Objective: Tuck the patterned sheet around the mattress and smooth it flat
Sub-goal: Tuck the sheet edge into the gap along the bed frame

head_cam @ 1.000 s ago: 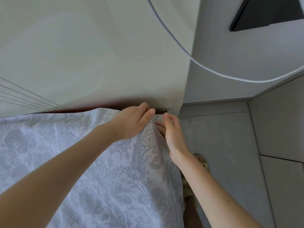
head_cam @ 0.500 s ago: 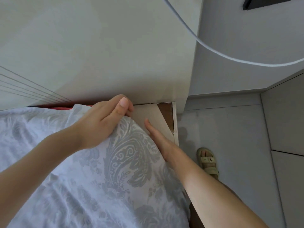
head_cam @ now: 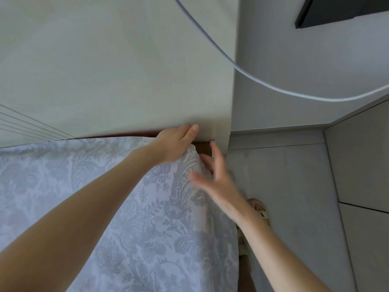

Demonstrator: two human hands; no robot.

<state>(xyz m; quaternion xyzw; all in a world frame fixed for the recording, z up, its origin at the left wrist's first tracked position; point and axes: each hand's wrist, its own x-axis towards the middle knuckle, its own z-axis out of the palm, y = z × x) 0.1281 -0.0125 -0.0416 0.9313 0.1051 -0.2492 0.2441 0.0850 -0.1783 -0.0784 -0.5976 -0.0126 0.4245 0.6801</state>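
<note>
Right hand (head_cam: 216,180) now higher, fingers spread and empty; left hand (head_cam: 175,144) straight-fingered on patterned sheet (head_cam: 168,228) corner.

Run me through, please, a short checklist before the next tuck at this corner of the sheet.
1. Left hand at the corner of the patterned sheet, by the headboard: ok.
2. Left grip on the cloth: cannot tell; the contact is hidden under the hand.
3. Right hand free to tuck: ok; it is open and spread beside the corner, though blurred.
4. Corner tucked under: cannot tell; the sheet's edge is hidden, and the brown bed base shows just past it.
5. Cable clear of both hands: ok; it hangs well above them.
</note>
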